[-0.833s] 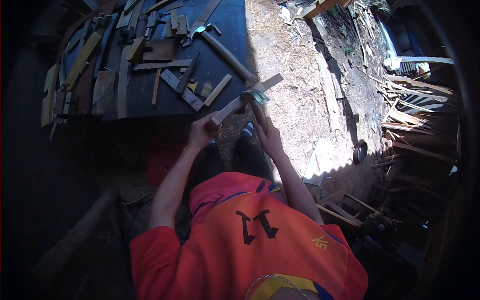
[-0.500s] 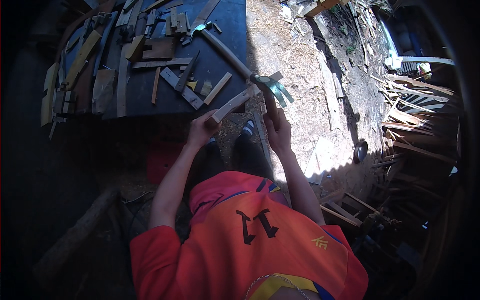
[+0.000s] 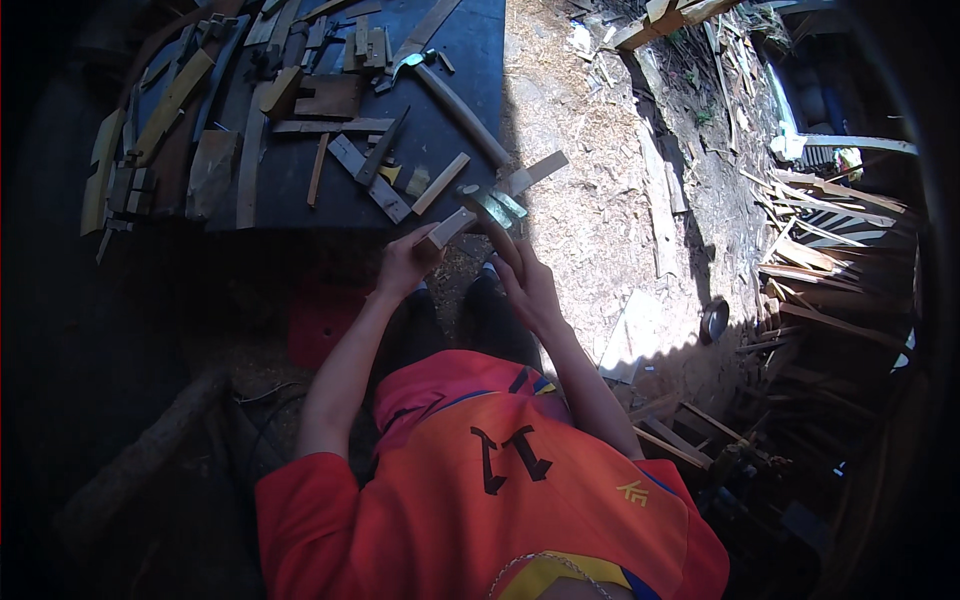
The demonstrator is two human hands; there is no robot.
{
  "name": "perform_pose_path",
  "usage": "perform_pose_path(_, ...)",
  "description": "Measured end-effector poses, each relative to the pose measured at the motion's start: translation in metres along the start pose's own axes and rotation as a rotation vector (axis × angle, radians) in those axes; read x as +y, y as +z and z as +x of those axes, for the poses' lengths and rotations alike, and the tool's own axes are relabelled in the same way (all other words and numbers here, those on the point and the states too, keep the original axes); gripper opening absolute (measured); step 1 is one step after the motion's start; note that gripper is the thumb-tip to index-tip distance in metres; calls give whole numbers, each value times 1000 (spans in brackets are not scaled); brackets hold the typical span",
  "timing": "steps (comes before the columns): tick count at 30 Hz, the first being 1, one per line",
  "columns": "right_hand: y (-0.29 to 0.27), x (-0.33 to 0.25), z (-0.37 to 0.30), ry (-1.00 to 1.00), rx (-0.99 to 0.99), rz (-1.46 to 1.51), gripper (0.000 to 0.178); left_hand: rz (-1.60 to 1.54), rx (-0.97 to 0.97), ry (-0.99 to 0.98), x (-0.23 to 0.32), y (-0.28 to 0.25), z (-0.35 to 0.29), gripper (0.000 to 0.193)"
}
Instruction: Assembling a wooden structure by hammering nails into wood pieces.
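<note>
My left hand (image 3: 405,262) is closed around the near end of a wooden strip (image 3: 447,230), which points away and to the right. My right hand (image 3: 531,292) grips the handle of a claw hammer (image 3: 503,240). The hammer's greenish metal head (image 3: 494,205) is beside the strip's far part and partly hides it. Just beyond the head, a crosswise wooden piece (image 3: 540,172) sticks out to the right past the table corner. Whether that piece is joined to the strip is hidden behind the hammer head.
On the dark table (image 3: 290,205) lie a second claw hammer (image 3: 458,108), a dark tapered blade (image 3: 384,148) and several wood offcuts. A red object (image 3: 322,325) sits below the table. Scrap wood (image 3: 830,250) is heaped at right, near a round dark object (image 3: 715,320).
My right hand has brought the hammer leftward, so its head now overlaps the strip. The strip's visible part looks shorter, and the crosswise piece shows more. My left hand keeps its hold.
</note>
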State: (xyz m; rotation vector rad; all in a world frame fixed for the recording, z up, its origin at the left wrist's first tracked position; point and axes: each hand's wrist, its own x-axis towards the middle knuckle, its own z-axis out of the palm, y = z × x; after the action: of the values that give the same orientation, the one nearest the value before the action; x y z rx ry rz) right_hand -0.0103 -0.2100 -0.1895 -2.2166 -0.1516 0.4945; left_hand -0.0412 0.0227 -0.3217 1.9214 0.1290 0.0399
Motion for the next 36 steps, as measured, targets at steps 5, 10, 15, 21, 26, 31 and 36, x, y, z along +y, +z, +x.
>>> perform_pose_path(5, -3, -26, -4, -140, 79, 24, 35, -36, 6, 9, -1, 0, 1, 47)
perform_pose_path(10, 11, 15, -4, 107, -54, -153, 36, -5, 15, 30, -5, 2, -1, 46)
perform_pose_path(15, 0, 0, -7, 72, 21, -112, 36, 23, 22, 33, -4, 3, -2, 45)
perform_pose_path(21, -24, -40, -4, 17, 159, -3, 22, 15, 33, 33, -6, 8, 3, 47)
perform_pose_path(26, -30, -38, -7, 4, 216, -28, 31, 5, 34, 26, -3, 16, 3, 48)
perform_pose_path(31, -18, -11, -17, 57, 167, -89, 32, -8, 56, 2, -1, 24, 1, 48)
perform_pose_path(36, -4, 4, -26, 171, 52, -164, 36, 7, 64, 3, -1, 26, 0, 49)
